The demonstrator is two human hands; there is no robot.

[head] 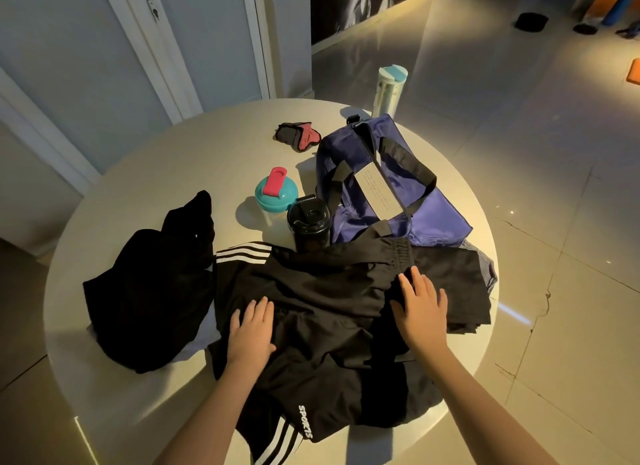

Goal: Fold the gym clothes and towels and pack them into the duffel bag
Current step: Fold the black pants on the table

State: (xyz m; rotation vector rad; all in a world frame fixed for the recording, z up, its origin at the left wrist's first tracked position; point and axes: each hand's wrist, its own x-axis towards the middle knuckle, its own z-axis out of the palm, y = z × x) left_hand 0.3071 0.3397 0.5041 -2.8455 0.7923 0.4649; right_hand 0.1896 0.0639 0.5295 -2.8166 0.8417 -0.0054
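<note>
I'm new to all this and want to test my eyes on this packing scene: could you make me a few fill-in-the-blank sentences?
1. The left hand and the right hand lie flat on black shorts with three white ___.
2. The shorts carry the printed word ___.
3. The black bottle stands between the teal bottle and the blue ___.
Missing words: stripes; SPORTS; duffel bag.

On round table (156,187): teal shaker (276,191) just beside black shaker (308,223); gloves (298,137) farther back; tall bottle (388,90) at far edge. Tiled floor (519,135) around.
</note>
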